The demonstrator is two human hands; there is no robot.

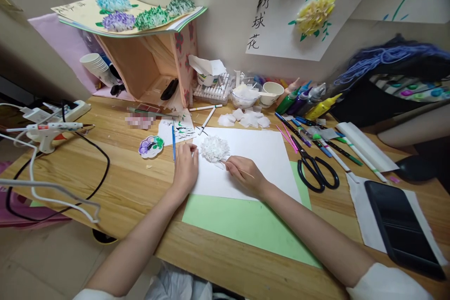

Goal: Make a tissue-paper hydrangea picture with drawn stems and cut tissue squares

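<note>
A sheet of white paper (253,150) lies over a green sheet (246,222) on the table. On the white sheet sits a fluffy white paper flower (214,148). My right hand (244,173) pinches a thin wooden stick (245,172), close to the flower's lower right edge; the stick's tip is hard to make out. My left hand (186,165) rests on the white sheet's left edge, fingers lying down beside the flower with nothing in them. White paper pieces (244,118) are piled just beyond the sheet.
Black scissors (314,168), pens and a phone (404,225) lie to the right. A paint palette (151,146) and a blue brush (173,140) are left of the sheet. A hot glue gun (49,133) with cables lies far left. Paint bottles (298,98) stand behind.
</note>
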